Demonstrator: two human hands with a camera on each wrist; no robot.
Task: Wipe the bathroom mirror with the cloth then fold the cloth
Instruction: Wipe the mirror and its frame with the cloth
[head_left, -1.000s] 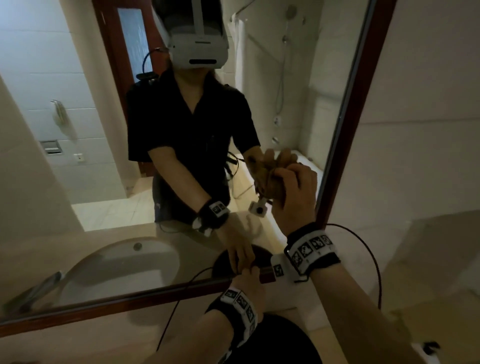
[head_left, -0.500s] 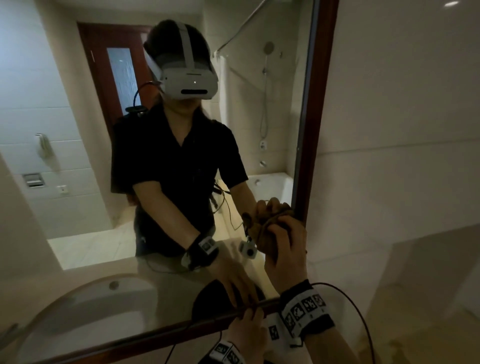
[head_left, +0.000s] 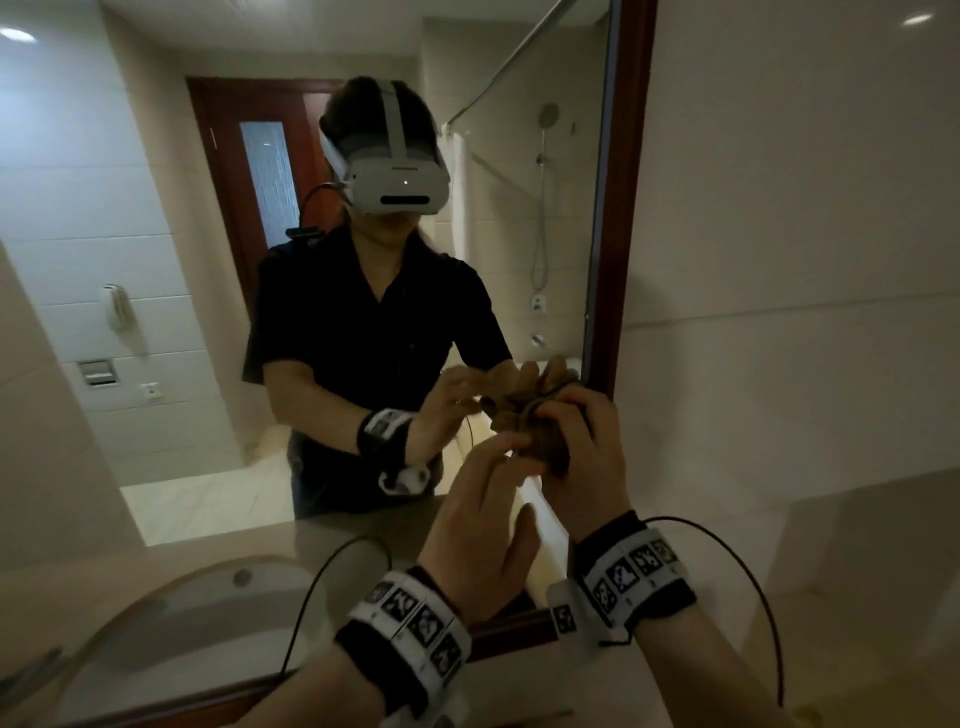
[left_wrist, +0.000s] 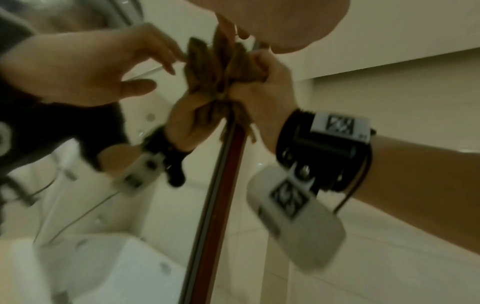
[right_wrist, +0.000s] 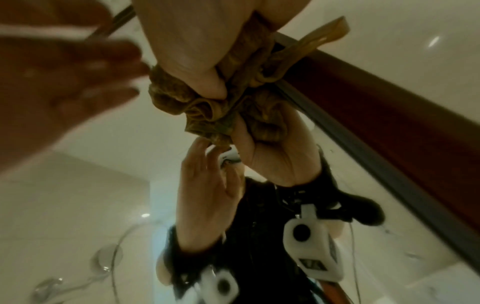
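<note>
The mirror (head_left: 208, 312) fills the left of the head view, inside a dark red wooden frame (head_left: 618, 208). A brown cloth (head_left: 553, 449) is bunched up against the glass by the frame's right edge. My right hand (head_left: 566, 415) grips it in a fist; the right wrist view shows the cloth (right_wrist: 207, 102) crumpled under my right hand (right_wrist: 194, 51). My left hand (head_left: 506, 449) is raised just left of it, fingers straight and spread, tips at the cloth's edge. In the left wrist view the cloth (left_wrist: 215, 67) sits beside the right hand (left_wrist: 262, 88).
The tiled wall (head_left: 779, 312) lies right of the frame. The glass reflects a person in a headset, a sink basin (head_left: 208, 613), a door and a shower. The mirror's bottom frame rail (head_left: 498, 631) runs below my wrists. A thin black cable (head_left: 748, 566) loops from the right wristband.
My left hand has come up from the mirror's bottom rail to the cloth. The right hand still grips the cloth by the right frame edge. The view has tilted upward.
</note>
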